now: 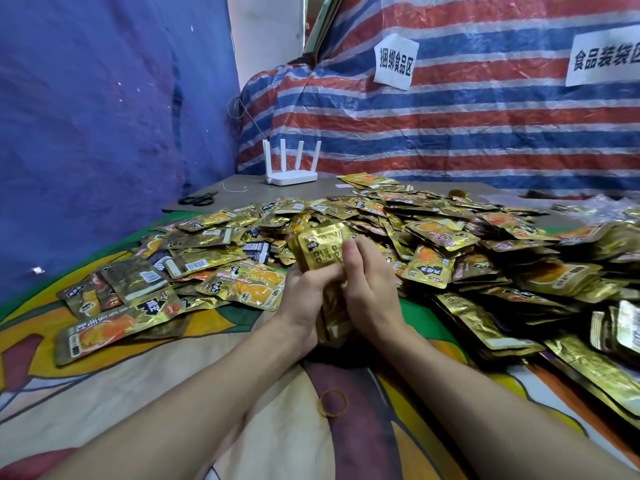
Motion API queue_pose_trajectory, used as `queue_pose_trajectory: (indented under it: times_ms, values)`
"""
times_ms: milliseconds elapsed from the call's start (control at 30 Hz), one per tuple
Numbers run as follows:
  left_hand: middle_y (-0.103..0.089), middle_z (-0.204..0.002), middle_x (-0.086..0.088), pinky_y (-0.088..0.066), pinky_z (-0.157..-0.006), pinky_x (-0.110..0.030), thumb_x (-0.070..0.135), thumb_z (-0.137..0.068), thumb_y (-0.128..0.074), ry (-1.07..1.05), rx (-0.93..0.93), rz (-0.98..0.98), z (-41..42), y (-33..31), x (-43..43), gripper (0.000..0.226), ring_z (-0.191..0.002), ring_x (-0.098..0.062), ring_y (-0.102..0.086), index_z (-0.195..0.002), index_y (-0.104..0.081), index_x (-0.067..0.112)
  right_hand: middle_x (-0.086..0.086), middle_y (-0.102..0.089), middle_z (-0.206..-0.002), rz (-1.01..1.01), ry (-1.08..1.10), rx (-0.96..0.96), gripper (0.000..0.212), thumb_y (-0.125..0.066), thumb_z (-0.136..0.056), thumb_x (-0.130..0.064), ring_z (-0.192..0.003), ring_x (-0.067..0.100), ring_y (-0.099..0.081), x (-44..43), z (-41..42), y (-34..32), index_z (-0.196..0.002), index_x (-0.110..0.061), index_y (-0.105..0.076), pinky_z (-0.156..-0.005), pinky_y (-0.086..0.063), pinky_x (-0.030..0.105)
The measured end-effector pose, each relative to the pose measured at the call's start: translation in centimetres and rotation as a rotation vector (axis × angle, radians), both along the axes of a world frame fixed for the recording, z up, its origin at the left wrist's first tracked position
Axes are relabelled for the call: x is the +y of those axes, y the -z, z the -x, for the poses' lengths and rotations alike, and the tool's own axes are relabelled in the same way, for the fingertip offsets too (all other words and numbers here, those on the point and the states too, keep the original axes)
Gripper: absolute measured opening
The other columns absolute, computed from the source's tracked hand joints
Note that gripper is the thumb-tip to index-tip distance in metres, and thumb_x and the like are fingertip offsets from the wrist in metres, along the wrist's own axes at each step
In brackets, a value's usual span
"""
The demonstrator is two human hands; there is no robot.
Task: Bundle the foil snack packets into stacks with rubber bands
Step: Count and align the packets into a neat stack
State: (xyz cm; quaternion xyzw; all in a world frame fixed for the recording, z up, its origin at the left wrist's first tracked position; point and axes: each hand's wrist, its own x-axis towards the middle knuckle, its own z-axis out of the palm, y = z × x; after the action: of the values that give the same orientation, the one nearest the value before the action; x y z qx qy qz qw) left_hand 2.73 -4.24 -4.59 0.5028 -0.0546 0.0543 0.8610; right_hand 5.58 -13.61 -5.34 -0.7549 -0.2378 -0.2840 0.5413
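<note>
Gold foil packets (433,237) sprawl in a loose heap across the middle and right of the frame, on the patterned cloth (173,393). At centre a stack (322,251) of them stands on edge, with my left grip (304,299) and right grip (370,289) both curled round its lower half. I judge the foil light, slick and springy. The stack will likely fan or slide unless squeezed flat across its middle with the edges squared. One rubber band (329,415) lies at lower centre, apart from both grips. It looks thin, stretchy and easy to pinch.
</note>
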Motion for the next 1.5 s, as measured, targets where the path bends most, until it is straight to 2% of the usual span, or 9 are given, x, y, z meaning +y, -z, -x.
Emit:
queue_pose_trajectory:
  times_ms: [133,233,433,633,767,867,967,1167,1500]
  values:
    - [-0.057,-0.077,-0.013,-0.051,-0.047,-0.028,0.016,-0.089,-0.065,0.067,0.204,0.03,-0.3,-0.4,0.3,0.016,-0.055,-0.025,-0.059,-0.101,-0.063,0.005,-0.008,-0.048,-0.077,0.091,0.126,-0.099,0.042,-0.024,-0.096,-0.057,-0.071,0.014,-0.045,0.4,-0.3,0.2,-0.084,-0.023,-0.046,-0.063,-0.034,0.036]
    - [-0.062,-0.07,-0.008,-0.05,-0.053,-0.029,0.03,-0.072,-0.068,0.263,0.26,-0.002,-0.3,-0.8,1.3,0.022,-0.054,-0.023,-0.06,-0.08,-0.07,0.009,-0.007,-0.061,-0.089,0.086,0.163,-0.061,0.058,-0.025,-0.091,-0.068,-0.082,0.019,-0.062,0.5,-0.2,0.1,-0.103,-0.021,-0.056,-0.069,-0.049,0.04]
    - [-0.073,-0.093,-0.013,-0.055,-0.081,-0.038,0.016,-0.066,-0.065,0.45,0.149,0.17,-1.3,0.0,2.6,0.037,-0.083,-0.028,-0.07,-0.099,-0.078,0.007,-0.009,-0.061,-0.099,0.051,0.038,0.159,0.066,-0.037,-0.074,-0.084,-0.087,0.006,-0.061,0.6,-0.4,-0.2,-0.113,-0.032,-0.049,-0.076,-0.05,0.033]
    - [-0.066,-0.061,-0.003,-0.052,-0.058,-0.031,0.01,-0.062,-0.054,-0.065,-0.101,-0.306,-1.9,-0.1,2.0,0.02,-0.059,-0.022,-0.063,-0.064,-0.073,0.015,0.007,-0.064,-0.119,-0.13,-0.161,0.43,0.048,-0.058,-0.098,-0.047,-0.105,0.014,-0.066,0.0,-0.3,-0.3,-0.133,-0.015,-0.05,-0.089,-0.055,0.029]
    - [-0.066,-0.059,0.009,-0.049,-0.054,-0.022,0.015,-0.07,-0.053,-0.141,-0.283,-0.589,-1.4,-0.4,2.1,0.025,-0.054,-0.006,-0.06,-0.069,-0.075,0.028,-0.002,-0.06,-0.123,-0.222,-0.298,0.362,0.08,-0.076,-0.072,-0.043,-0.107,-0.002,-0.063,0.4,0.3,-1.2,-0.143,-0.029,-0.043,-0.085,-0.052,0.016]
    - [-0.072,-0.073,0.012,-0.052,-0.06,-0.019,0.023,-0.076,-0.058,-0.11,-0.36,-0.769,-1.1,-0.3,2.0,0.02,-0.065,0.001,-0.065,-0.089,-0.071,0.029,-0.014,-0.063,-0.108,-0.183,-0.258,0.266,0.07,-0.085,-0.076,-0.024,-0.1,-0.013,-0.061,1.0,1.0,-1.4,-0.137,-0.022,-0.053,-0.089,-0.047,0.009]
    - [-0.073,-0.105,-0.007,-0.059,-0.079,-0.032,0.013,-0.073,-0.062,-0.054,-0.378,-0.753,-1.2,-0.2,2.7,0.048,-0.095,-0.02,-0.071,-0.12,-0.06,0.007,-0.012,-0.067,-0.109,-0.193,-0.226,0.247,0.062,-0.086,-0.078,-0.011,-0.103,0.0,-0.066,0.1,1.1,-2.0,-0.133,-0.018,-0.06,-0.096,-0.051,0.019]
    - [-0.075,-0.082,0.011,-0.053,-0.063,-0.018,0.003,-0.069,-0.067,-0.062,-0.501,-0.6,-1.6,-0.4,2.7,0.03,-0.074,-0.001,-0.067,-0.089,-0.075,0.023,0.007,-0.07,-0.122,-0.181,-0.226,0.209,0.065,-0.087,-0.075,-0.006,-0.111,0.014,-0.069,-1.0,1.2,-3.0,-0.135,-0.011,-0.062,-0.101,-0.053,0.029]
    - [-0.068,-0.067,0.019,-0.045,-0.058,-0.009,0.002,-0.069,-0.052,-0.083,-0.545,-0.619,0.4,-1.1,1.0,0.028,-0.062,0.006,-0.061,-0.08,-0.064,0.024,0.0,-0.062,-0.134,0.134,-0.229,0.26,0.072,-0.083,-0.082,-0.036,-0.118,0.01,-0.061,-2.8,2.4,-4.7,-0.145,-0.023,-0.051,-0.1,-0.051,0.024]
